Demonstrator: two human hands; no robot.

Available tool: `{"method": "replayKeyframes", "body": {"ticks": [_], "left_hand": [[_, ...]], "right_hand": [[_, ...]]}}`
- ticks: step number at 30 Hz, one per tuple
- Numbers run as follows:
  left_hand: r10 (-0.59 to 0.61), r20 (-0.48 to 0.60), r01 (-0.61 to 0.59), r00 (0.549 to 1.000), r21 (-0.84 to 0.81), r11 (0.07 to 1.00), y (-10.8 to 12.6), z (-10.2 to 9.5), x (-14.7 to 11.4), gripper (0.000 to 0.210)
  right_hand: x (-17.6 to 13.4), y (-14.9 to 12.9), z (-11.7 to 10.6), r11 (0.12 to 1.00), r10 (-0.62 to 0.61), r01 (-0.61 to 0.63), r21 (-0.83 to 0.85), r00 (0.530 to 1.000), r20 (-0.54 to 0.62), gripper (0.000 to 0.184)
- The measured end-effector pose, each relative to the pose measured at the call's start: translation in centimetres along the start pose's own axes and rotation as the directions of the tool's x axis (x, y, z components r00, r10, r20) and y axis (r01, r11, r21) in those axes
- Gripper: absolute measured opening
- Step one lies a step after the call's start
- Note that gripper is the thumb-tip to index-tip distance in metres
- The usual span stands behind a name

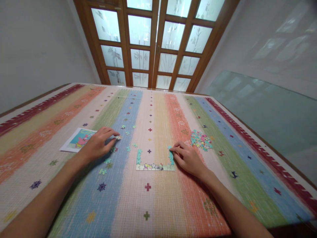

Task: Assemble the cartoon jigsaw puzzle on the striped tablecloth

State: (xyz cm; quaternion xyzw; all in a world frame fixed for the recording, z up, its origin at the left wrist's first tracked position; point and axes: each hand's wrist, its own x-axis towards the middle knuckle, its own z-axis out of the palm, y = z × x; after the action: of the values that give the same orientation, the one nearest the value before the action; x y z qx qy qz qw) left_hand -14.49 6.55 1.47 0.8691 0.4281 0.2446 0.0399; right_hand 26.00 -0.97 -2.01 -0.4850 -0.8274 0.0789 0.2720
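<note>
My left hand (100,142) is over the blue stripe with thumb and forefinger closed on a pale jigsaw piece (119,137). Loose turquoise jigsaw pieces (127,133) lie on the cloth around it. A partly joined puzzle border (151,167) forms a U: a pale bottom row with two turquoise sides. My right hand (187,157) is at the right side of this border, its fingertips pinched on a turquoise jigsaw piece (169,148) at the top of that column. The fingers partly cover the column.
A printed picture card (79,140) with a pink cartoon figure lies left, partly behind my left hand. Right of my right hand is a pile of mixed puzzle pieces (201,140). A striped tablecloth (148,205) covers the table. Wooden glass-paned doors (153,46) stand beyond its far edge.
</note>
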Motion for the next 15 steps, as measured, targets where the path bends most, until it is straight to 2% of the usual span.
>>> {"method": "replayKeyframes", "body": {"ticks": [2,5,8,12,15], "left_hand": [[0.018,0.112,-0.007,0.994,-0.099,0.995,-0.6,-1.0,-0.1,0.024],[0.044,0.292,0.024,0.955,-0.225,0.974,-0.9,-2.5,-0.2,0.024],[0.067,0.396,0.060,0.916,-0.298,0.953,-0.7,-3.5,-0.5,0.021],[0.101,0.446,0.055,0.889,-0.323,0.945,-0.9,-3.6,-0.8,0.022],[0.018,0.341,0.063,0.940,-0.224,0.973,-1.5,-2.6,-0.8,0.028]], "right_hand": [[0.0,0.0,0.0,1.000,-0.006,0.006,-0.002,1.000,0.002,0.029],[0.0,-0.1,0.0,1.000,-0.018,0.018,-0.015,1.000,0.002,0.028],[0.0,-0.1,-0.1,0.999,-0.020,0.020,-0.024,1.000,0.004,0.029],[0.1,-0.2,-0.2,0.999,-0.016,0.016,-0.028,1.000,0.009,0.028],[0.1,-0.2,-0.2,1.000,-0.013,0.013,-0.026,1.000,0.013,0.028]]}}
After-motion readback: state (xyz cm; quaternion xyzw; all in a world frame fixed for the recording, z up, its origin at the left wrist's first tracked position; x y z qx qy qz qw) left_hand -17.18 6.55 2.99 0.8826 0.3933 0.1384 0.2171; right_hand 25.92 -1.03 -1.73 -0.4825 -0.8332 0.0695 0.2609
